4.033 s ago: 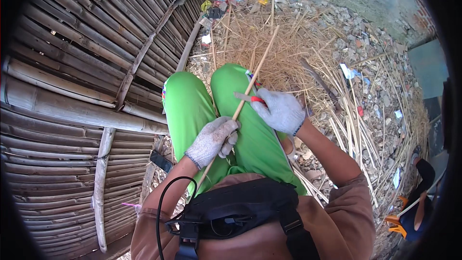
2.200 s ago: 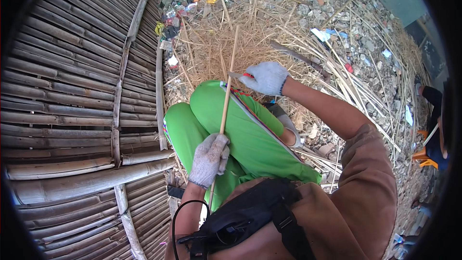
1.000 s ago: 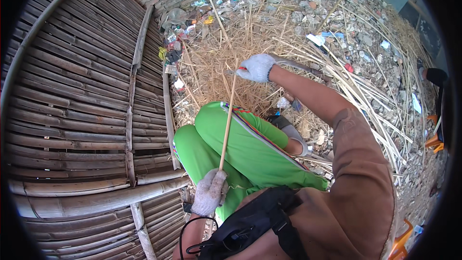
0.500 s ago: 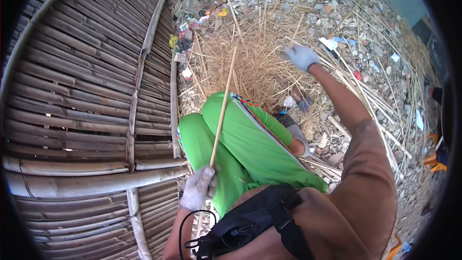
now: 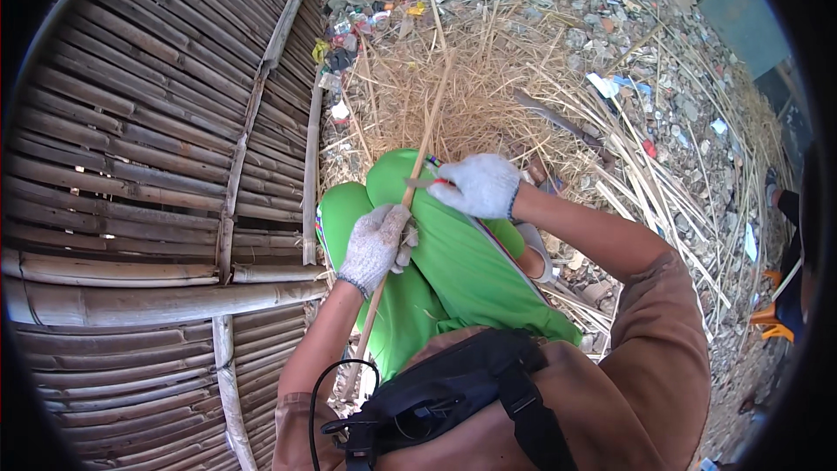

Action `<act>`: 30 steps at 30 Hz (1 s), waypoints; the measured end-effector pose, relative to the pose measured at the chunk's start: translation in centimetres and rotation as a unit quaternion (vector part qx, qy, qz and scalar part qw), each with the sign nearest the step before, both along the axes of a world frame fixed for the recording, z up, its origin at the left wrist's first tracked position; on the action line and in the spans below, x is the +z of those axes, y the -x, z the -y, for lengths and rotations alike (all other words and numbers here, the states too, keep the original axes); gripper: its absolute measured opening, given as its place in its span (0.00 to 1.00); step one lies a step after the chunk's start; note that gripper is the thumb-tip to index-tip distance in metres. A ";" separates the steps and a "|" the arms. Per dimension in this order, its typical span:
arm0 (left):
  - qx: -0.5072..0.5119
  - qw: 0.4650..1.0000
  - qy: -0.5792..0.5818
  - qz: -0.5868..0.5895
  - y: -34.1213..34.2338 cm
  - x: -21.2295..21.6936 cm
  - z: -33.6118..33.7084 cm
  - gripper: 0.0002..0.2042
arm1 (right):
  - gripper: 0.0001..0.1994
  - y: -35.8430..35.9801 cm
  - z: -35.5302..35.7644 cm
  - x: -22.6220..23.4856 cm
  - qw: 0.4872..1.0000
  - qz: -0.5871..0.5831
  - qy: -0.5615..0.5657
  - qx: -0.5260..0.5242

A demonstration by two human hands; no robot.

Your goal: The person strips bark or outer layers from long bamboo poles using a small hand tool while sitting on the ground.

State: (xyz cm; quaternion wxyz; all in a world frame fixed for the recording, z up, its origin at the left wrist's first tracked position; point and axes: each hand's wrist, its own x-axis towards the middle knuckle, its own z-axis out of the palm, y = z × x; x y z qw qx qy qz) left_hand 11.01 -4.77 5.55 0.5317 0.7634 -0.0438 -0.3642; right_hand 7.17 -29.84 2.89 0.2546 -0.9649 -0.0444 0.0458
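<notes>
I sit with green-trousered knees (image 5: 453,244) drawn up. My left hand (image 5: 377,244), in a white knit glove, grips a long thin bamboo strip (image 5: 427,135) low down; the strip runs up and away over my knees toward a straw pile. My right hand (image 5: 478,185), also gloved, holds a small knife with a red handle (image 5: 429,181), its blade laid against the strip just above my left hand.
A woven bamboo panel (image 5: 148,148) with round poles fills the left side. A heap of pale shavings (image 5: 471,96) lies ahead, with loose strips, stones and litter (image 5: 680,122) to the right. A black pouch (image 5: 453,392) hangs at my chest.
My right hand has come back from reaching out over the straw pile to the strip at my knees. My left hand has slid up the strip.
</notes>
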 end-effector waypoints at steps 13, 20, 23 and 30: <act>-0.031 0.996 -0.053 0.063 1.6 -0.2 -0.8 0.19 | 0.26 0.3 -1.4 0.6 0.998 0.033 0.034 0.033; -0.053 0.986 -0.083 0.133 2.3 -0.1 -1.5 0.19 | 0.27 -0.9 -0.7 0.2 0.998 0.002 0.064 0.030; -0.081 0.984 -0.096 0.130 3.6 1.0 -2.5 0.19 | 0.25 -2.8 2.4 -1.7 0.995 0.050 0.068 -0.046; -0.121 0.959 -0.126 0.224 6.1 -0.2 -6.1 0.17 | 0.29 -5.2 6.4 -2.8 0.993 0.036 0.086 -0.068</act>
